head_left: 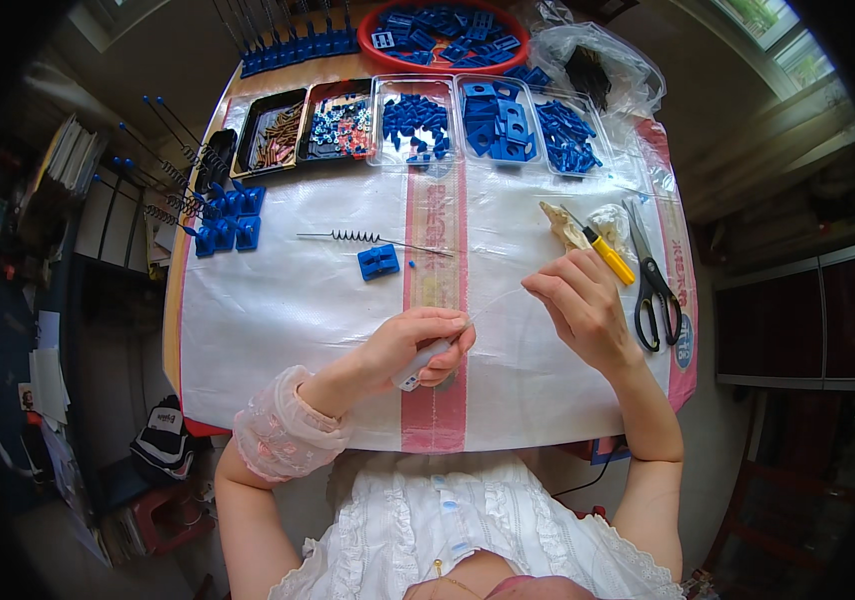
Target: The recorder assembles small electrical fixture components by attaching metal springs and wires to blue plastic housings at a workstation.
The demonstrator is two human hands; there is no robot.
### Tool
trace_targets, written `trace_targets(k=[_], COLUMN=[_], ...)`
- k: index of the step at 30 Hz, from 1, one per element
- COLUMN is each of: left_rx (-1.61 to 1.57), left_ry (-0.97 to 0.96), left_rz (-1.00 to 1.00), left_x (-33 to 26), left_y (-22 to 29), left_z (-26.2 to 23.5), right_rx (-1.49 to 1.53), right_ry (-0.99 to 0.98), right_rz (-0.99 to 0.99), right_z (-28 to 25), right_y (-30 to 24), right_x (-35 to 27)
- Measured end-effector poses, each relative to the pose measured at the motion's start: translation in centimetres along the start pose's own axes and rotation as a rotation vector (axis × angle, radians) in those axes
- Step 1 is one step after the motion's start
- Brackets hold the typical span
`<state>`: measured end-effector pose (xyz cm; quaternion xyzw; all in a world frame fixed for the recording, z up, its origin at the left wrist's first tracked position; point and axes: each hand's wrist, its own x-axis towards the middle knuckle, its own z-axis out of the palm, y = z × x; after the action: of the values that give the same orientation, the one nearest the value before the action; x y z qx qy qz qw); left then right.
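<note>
My left hand (428,340) is closed around a small whitish tube (420,366) over the near middle of the table, its narrow end pointing up and right. To the right, my right hand (580,300) hangs above the sheet with fingers curled and tips together. Whatever those fingertips hold is too small to make out; a faint thin line shows between the hands. Beyond the left hand lie a blue plastic block (379,262), a tiny blue piece (412,264) and a black wire (356,237) coiled along part of its length.
A yellow-handled screwdriver (612,260) and black-handled scissors (656,290) lie beside the right hand. Trays of blue parts (416,122), screws (276,130) and nuts (340,120) line the back, before a red basin (373,50). Blue bases with coiled wires (230,218) stand at left.
</note>
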<state>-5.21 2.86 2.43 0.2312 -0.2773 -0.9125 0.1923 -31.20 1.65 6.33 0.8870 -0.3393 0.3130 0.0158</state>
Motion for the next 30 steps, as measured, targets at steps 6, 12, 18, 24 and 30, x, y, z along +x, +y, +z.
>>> trace_targets(k=[6,12,18,24,30], left_rx=[0.016,-0.003,-0.017,0.016,0.009], left_ry=[0.005,0.009,0.006,0.001,0.002], left_rz=[0.005,-0.003,-0.005,-0.006,0.008], left_x=[0.02,0.01,-0.01,0.05,0.09], left_y=[0.04,0.01,0.01,0.09,-0.12], left_z=[-0.01,-0.06,-0.07,0.22,-0.03], right_rx=[-0.007,-0.020,-0.025,-0.001,0.053], right_ry=[-0.007,-0.012,-0.022,0.012,0.115], right_rz=[0.000,-0.016,-0.035,-0.004,0.108], right_z=[-0.07,-0.17,-0.29,-0.19,-0.33], right_y=[-0.13,-0.28,-0.28,-0.38,0.16], right_x=[0.10,0.10,0.14,-0.05,-0.25])
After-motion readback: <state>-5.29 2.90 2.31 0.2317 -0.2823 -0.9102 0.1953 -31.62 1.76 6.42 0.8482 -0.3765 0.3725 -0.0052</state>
